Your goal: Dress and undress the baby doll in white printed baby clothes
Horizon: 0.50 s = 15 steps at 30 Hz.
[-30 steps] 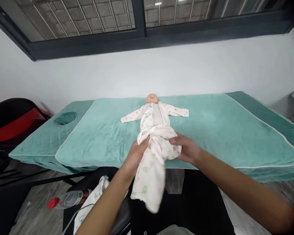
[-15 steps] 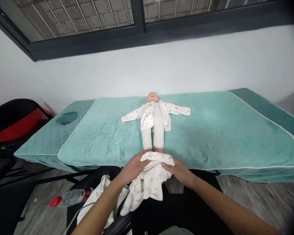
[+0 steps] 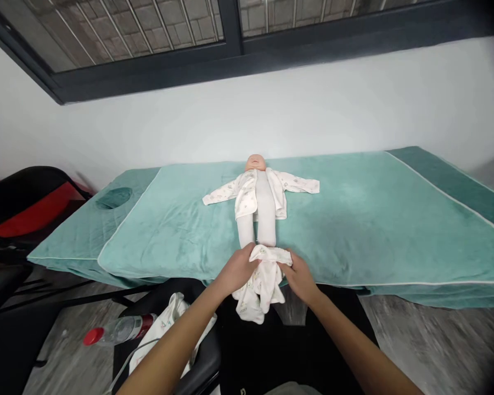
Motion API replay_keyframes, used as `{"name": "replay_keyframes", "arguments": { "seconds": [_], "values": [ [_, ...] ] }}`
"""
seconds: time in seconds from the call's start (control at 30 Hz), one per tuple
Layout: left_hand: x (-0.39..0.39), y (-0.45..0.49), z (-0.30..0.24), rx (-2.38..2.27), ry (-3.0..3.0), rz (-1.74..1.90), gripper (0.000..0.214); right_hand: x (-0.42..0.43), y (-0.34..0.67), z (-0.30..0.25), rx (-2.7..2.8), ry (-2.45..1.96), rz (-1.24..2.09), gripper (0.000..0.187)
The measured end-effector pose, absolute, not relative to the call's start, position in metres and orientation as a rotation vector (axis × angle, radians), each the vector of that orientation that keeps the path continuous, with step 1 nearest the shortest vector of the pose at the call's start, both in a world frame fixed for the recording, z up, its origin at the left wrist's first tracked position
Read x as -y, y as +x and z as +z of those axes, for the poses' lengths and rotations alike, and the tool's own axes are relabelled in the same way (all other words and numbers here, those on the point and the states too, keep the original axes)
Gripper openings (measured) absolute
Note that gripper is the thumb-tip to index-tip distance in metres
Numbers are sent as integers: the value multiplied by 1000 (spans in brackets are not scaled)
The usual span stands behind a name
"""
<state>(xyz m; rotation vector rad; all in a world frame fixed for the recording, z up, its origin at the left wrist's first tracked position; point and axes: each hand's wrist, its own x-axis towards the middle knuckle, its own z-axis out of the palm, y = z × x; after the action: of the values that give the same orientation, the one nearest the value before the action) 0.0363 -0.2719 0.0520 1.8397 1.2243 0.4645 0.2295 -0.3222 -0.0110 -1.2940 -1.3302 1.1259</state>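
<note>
A baby doll (image 3: 265,203) lies on its back, its legs toward me, with a white printed jacket (image 3: 246,198) open at the front and its sleeves spread out. Bunched white printed baby pants (image 3: 263,288) hang at the doll's lower legs, over the near edge of the bed. My left hand (image 3: 239,270) grips the upper edge of the pants on the left. On the right, my right hand (image 3: 298,276) pinches the same edge. The doll's feet are hidden behind the cloth and my hands.
The doll rests on a massage bed (image 3: 366,219) with a green cover and a face hole at left. Below it, a plastic bottle (image 3: 125,330) with a red cap lies beside another white printed cloth (image 3: 164,329). A black and red chair (image 3: 28,206) stands at left.
Both hands have moved slightly up, toward the doll's legs, with the pants. The hanging part of the pants has swung right and is more gathered. The doll stays in place.
</note>
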Motion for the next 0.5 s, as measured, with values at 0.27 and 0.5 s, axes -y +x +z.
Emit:
{"name": "replay_keyframes", "arguments": {
  "seconds": [0.27, 0.5],
  "values": [
    [233, 50, 55, -1247, 1721, 671, 21, 277, 247, 1, 1222, -1315, 1053, 28],
    [179, 62, 79, -1264, 1852, 712, 20, 216, 264, -2, 1222, -1200, 956, 26]
  ]
}}
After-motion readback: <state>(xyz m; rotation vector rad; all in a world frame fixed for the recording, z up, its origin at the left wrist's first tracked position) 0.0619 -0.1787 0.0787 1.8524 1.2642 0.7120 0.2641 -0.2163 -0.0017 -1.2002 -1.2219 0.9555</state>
